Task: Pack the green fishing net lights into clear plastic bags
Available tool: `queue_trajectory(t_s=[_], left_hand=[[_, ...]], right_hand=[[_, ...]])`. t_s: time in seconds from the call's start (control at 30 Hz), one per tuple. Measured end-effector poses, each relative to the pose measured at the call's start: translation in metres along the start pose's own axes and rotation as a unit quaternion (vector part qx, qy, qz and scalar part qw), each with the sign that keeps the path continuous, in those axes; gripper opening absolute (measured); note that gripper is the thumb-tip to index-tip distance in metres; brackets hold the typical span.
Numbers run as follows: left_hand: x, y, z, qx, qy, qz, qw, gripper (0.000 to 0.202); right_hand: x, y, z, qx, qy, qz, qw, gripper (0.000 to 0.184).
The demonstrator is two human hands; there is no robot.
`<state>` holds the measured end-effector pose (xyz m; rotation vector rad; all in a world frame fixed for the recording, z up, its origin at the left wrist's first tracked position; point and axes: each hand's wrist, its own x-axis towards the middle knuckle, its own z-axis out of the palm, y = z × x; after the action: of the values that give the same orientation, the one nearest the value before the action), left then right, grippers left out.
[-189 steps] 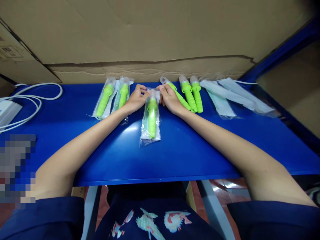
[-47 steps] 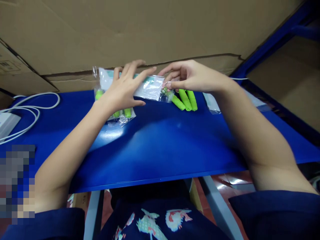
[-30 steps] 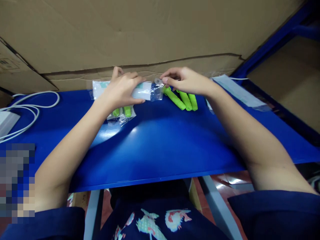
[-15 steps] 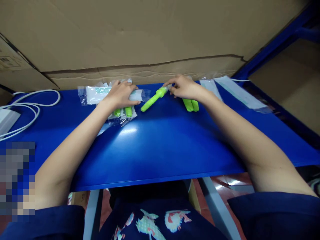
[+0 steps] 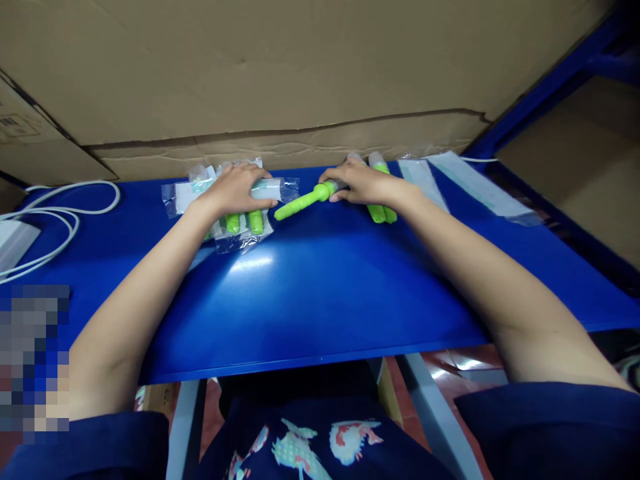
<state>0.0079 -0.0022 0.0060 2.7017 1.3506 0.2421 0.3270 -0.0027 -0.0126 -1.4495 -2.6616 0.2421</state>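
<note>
My left hand (image 5: 233, 190) is curved over a clear plastic packet (image 5: 267, 189) with a white and pale-green insert, thumb on its near side and fingers on the far side. Beneath that packet lie other clear bags, from which bright green stick-shaped pieces (image 5: 256, 222) show. My right hand (image 5: 356, 182) is closed on the clear-capped end of a bright green stick (image 5: 303, 202) with a round knob. Its thin end points left, close to my left thumb. Two more green sticks (image 5: 377, 212) with clear caps lie side by side behind my right hand, which partly covers them.
Flat packets (image 5: 483, 187) lie at the right on the blue table (image 5: 320, 287). A white cable (image 5: 75, 207) coils at the left beside a white box (image 5: 15, 243). A cardboard wall (image 5: 300, 73) rises along the back edge.
My right hand has closed further round the capped end of the green stick and turned it flatter, its tip shifting left. My left hand has moved slightly left, tilting the packet a little.
</note>
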Motion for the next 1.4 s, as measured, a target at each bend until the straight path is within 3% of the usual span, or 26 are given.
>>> queue_trajectory(t_s=[0.17,0.33,0.4,0.57,0.73,0.9,1.1,1.4], left_hand=[[-0.003,-0.004,-0.008,-0.080,0.007,-0.006,0.997,0.065],[-0.006,0.001,-0.014,-0.109,0.014,-0.041,0.993,0.067],[-0.006,0.003,-0.014,-0.112,0.014,-0.036,0.993,0.065],[-0.006,0.003,-0.013,-0.118,0.015,-0.034,0.992,0.063],[-0.007,0.000,-0.012,-0.128,0.028,-0.019,0.991,0.064],[-0.006,0.004,-0.012,-0.126,0.034,-0.009,0.991,0.067],[-0.006,0.015,-0.014,-0.111,0.024,-0.005,0.994,0.066],[-0.005,0.024,-0.016,-0.109,0.014,0.024,0.994,0.060]], right_hand=[[-0.005,0.006,-0.015,0.049,0.014,0.008,0.999,0.049],[-0.017,0.015,-0.036,0.093,0.139,0.000,0.986,0.054],[-0.022,0.021,-0.042,0.092,0.162,-0.005,0.983,0.053],[-0.018,0.051,-0.041,0.088,0.159,-0.003,0.983,0.067],[-0.012,0.065,-0.033,0.133,0.132,0.010,0.982,0.058],[-0.013,0.047,-0.031,0.122,0.119,0.041,0.985,0.057],[-0.015,0.009,-0.031,0.038,0.094,0.013,0.995,0.059],[-0.017,-0.038,-0.036,0.048,0.058,-0.008,0.997,0.051]])
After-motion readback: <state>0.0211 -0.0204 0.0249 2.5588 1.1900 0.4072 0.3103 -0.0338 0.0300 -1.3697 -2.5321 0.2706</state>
